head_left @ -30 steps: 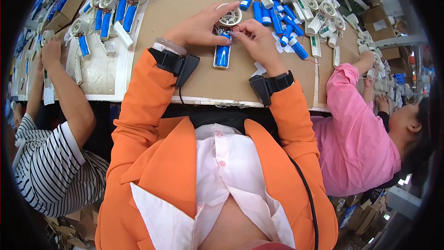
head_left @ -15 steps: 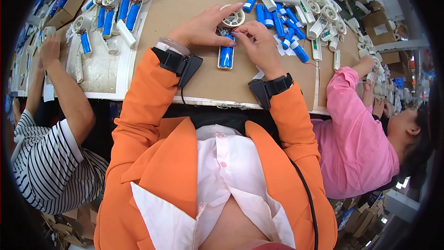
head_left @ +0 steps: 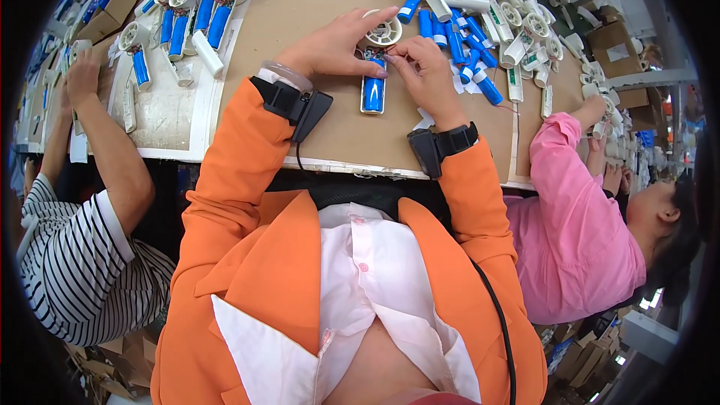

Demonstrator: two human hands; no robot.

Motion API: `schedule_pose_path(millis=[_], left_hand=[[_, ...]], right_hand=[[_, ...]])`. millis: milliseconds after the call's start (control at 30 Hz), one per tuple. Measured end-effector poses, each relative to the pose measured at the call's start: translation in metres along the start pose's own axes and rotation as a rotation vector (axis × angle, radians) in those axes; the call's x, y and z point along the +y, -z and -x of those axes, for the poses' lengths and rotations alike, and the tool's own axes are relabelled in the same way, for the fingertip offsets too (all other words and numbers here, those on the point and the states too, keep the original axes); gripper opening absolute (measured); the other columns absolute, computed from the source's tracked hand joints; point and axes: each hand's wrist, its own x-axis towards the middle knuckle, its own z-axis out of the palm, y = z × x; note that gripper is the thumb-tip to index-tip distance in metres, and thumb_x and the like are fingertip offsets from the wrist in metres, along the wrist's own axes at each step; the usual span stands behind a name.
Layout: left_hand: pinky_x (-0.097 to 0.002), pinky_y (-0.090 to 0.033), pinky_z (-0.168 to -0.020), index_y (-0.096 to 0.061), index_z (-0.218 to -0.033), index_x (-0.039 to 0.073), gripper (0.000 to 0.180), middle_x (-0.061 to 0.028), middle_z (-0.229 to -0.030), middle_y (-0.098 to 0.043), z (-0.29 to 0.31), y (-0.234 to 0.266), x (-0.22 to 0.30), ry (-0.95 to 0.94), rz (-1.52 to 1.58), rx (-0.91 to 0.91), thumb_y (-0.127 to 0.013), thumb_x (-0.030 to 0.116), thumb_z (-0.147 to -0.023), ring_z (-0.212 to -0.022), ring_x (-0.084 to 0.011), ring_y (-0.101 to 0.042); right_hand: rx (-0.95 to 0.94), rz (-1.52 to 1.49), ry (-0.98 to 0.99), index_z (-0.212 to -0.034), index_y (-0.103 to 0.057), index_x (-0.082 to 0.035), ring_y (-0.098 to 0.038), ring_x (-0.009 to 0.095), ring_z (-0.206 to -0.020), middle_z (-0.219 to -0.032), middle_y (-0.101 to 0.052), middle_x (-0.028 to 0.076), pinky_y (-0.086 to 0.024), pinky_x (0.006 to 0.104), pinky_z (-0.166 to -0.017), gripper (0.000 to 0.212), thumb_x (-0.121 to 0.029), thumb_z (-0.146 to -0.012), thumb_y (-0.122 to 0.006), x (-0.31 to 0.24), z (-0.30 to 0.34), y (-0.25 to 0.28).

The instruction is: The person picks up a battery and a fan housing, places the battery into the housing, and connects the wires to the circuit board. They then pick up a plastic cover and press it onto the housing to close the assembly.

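A white handheld fan housing [head_left: 385,33] lies on the brown board in front of me, its round spoked head pointing away. In its open handle sits a blue battery [head_left: 373,96], with thin wires at the neck. My left hand [head_left: 336,46] is wrapped around the housing from the left, fingers over the head and thumb across the battery's upper end. From the right, my right hand [head_left: 426,67] pinches at the neck, by the thin red wires [head_left: 390,49]. Whether a wire is between those fingertips is too small to be sure.
Loose blue batteries [head_left: 456,43] and a heap of white fan parts [head_left: 517,19] lie to the right. At the left stand several fan housings with batteries [head_left: 180,26] and a white handle cover [head_left: 208,53]. Co-workers' arms [head_left: 109,124] [head_left: 559,150] reach onto the table at both sides.
The view has shifted slightly. The fan housing has turned a little, its handle now straighter toward me. Both hands stay on it in nearly the same hold.
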Motion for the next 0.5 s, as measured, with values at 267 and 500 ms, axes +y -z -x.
schedule_pose_path(millis=[267,500], left_hand=[[-0.0392,-0.043,-0.1,-0.025,-0.155,0.019,0.1,-0.0168,-0.129,-0.048,-0.0002,-0.0022,-0.0045,-0.033,-0.013,0.032,-0.082,0.032,-0.074,-0.119,-0.0325,-0.047],[-0.0384,-0.045,-0.096,-0.025,-0.155,0.019,0.1,-0.0156,-0.125,-0.049,-0.0008,-0.0023,-0.0049,-0.041,-0.014,0.035,-0.083,0.032,-0.074,-0.113,-0.0314,-0.049]], right_hand=[[0.052,0.015,0.046,-0.088,-0.067,-0.004,-0.059,0.027,-0.085,-0.087,-0.065,0.007,-0.048,0.0366,-0.073,0.009,-0.005,-0.08,-0.071,-0.0006,-0.0015,-0.0038],[0.077,0.075,0.115,-0.087,-0.066,-0.004,-0.059,0.027,-0.086,-0.087,-0.065,0.007,-0.048,0.0368,-0.074,0.01,-0.004,-0.079,-0.072,0.0004,-0.0022,-0.0027]])
